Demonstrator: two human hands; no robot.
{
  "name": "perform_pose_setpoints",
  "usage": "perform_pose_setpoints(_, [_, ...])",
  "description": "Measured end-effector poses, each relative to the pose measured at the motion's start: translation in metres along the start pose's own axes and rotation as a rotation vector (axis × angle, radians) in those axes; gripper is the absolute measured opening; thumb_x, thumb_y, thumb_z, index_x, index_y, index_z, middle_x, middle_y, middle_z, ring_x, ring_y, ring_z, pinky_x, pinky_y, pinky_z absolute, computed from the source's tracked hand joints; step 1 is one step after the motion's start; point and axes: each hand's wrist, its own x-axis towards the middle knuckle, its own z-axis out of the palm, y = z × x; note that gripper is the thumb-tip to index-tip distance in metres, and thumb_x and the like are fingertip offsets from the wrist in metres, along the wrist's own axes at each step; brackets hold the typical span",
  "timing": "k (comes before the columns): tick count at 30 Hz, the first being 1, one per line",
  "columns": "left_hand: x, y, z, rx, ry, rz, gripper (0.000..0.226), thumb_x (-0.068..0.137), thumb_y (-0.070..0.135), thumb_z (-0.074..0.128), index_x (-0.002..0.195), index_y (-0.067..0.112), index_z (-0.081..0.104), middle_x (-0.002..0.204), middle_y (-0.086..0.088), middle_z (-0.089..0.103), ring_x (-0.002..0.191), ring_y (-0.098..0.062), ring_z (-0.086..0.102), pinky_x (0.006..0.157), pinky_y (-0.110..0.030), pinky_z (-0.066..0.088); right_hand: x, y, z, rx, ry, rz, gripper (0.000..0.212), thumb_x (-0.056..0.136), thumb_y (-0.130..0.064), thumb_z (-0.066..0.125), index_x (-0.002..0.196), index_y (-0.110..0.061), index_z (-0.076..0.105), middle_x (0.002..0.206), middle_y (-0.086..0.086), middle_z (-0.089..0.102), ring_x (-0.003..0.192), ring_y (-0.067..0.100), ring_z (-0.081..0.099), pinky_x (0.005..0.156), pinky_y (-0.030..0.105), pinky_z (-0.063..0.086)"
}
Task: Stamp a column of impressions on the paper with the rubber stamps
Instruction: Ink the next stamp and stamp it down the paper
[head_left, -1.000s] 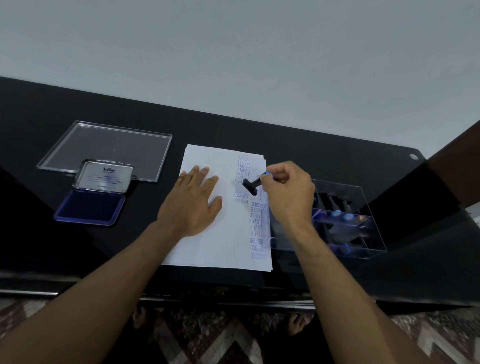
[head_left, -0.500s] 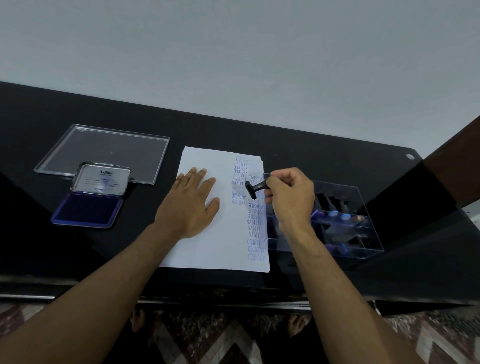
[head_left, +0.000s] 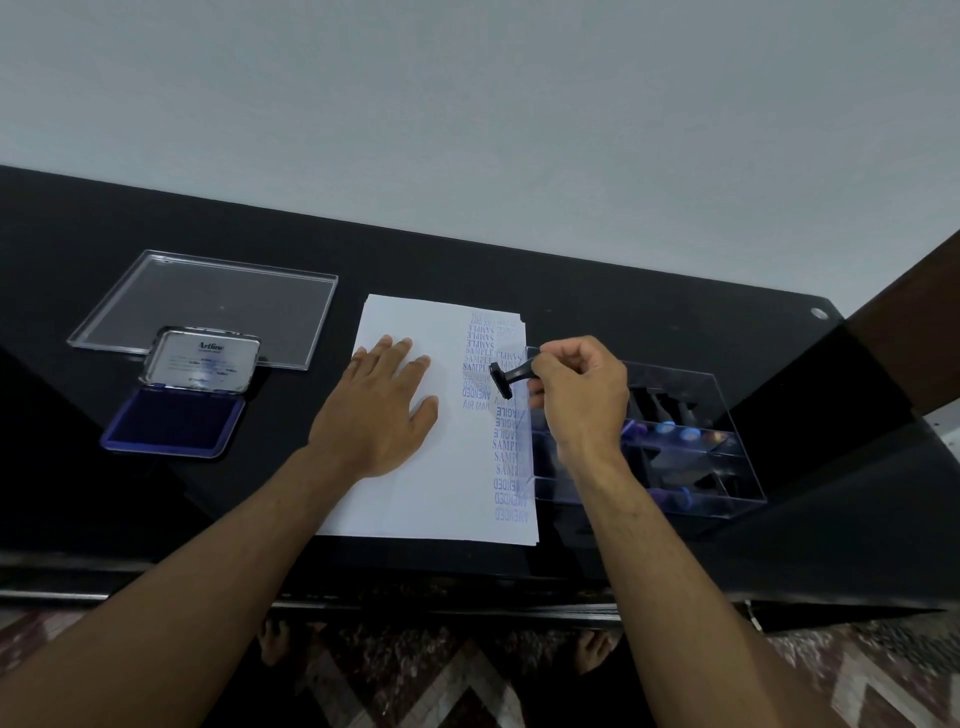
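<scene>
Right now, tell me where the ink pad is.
In the head view the open ink pad sits on the left of the black table, just in front of the clear lid and left of the paper.

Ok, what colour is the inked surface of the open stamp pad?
Dark blue, inside a blue tray: the stamp pad shows clearly in the head view, left of the paper.

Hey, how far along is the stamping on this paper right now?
Done: blue impressions already run down the white paper sheet near its right edge. In hand: the right hand grips a black rubber stamp above them, while the left hand rests flat on the sheet. Left: pressing this stamp down, probably.
</scene>
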Motion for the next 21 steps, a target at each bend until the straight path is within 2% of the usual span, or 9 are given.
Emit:
perform_pose_setpoints(4, [0.001, 0.001, -0.003, -0.008, -0.015, -0.003, 0.08, 0.092, 0.062, 0.011, 0.155, 0.018, 0.035, 0.166, -0.009, 0.022, 0.156, -0.027, 0.009, 0.126, -0.047, 0.011, -0.001, -0.002, -0.001, -0.001, 0.002, -0.01, 0.009, 0.083, -0.01, 0.067, 0.084, -0.018, 0.069, 0.078, 0.002, 0.071, 0.071, 0.021, 0.071, 0.056, 0.03, 0.059])
perform_pose_setpoints(8, [-0.001, 0.001, -0.012, -0.021, 0.022, -0.011, 0.072, 0.095, 0.058, 0.025, 0.155, 0.019, 0.034, 0.165, -0.007, 0.024, 0.156, -0.025, 0.01, 0.126, -0.044, 0.005, -0.003, -0.005, 0.0, 0.002, -0.012, -0.036, 0.015, 0.084, -0.01, 0.067, 0.09, -0.023, 0.069, 0.077, 0.0, 0.071, 0.07, 0.018, 0.071, 0.063, 0.041, 0.062])
perform_pose_setpoints(11, [-0.009, -0.003, -0.021, -0.043, 0.076, -0.02, 0.07, 0.096, 0.058, 0.03, 0.155, 0.019, 0.036, 0.164, -0.007, 0.029, 0.155, -0.025, 0.014, 0.126, -0.044, 0.007, -0.009, -0.009, 0.005, -0.025, -0.047, -0.076, 0.018, 0.084, -0.011, 0.067, 0.094, -0.025, 0.069, 0.077, -0.003, 0.072, 0.069, 0.016, 0.07, 0.067, 0.046, 0.061])
perform_pose_setpoints(15, [-0.027, -0.017, -0.035, -0.054, 0.088, -0.068, 0.065, 0.1, 0.057, 0.036, 0.155, 0.021, 0.035, 0.164, -0.005, 0.028, 0.155, -0.024, 0.013, 0.126, -0.044, 0.01, -0.023, -0.019, 0.019, -0.021, -0.13, -0.101, 0.018, 0.086, -0.008, 0.066, 0.095, -0.022, 0.072, 0.082, -0.003, 0.072, 0.071, 0.014, 0.07, 0.065, 0.04, 0.062])
perform_pose_setpoints(18, [-0.047, -0.03, -0.05, -0.056, 0.098, -0.112, 0.071, 0.096, 0.061, 0.031, 0.155, 0.022, 0.033, 0.165, -0.005, 0.027, 0.155, -0.025, 0.013, 0.126, -0.047, 0.011, -0.036, -0.027, 0.038, 0.012, -0.196, -0.109, 0.018, 0.085, -0.004, 0.065, 0.094, -0.018, 0.073, 0.083, 0.001, 0.071, 0.072, 0.019, 0.07, 0.061, 0.035, 0.061])
perform_pose_setpoints(21, [-0.07, -0.045, -0.065, -0.06, 0.12, -0.162, 0.067, 0.1, 0.058, 0.038, 0.156, 0.022, 0.032, 0.165, -0.005, 0.024, 0.155, -0.024, 0.012, 0.126, -0.047, 0.015, -0.05, -0.032, 0.062, 0.007, -0.267, -0.134, 0.019, 0.083, -0.004, 0.066, 0.092, -0.019, 0.073, 0.084, 0.001, 0.071, 0.073, 0.021, 0.07, 0.06, 0.033, 0.06])
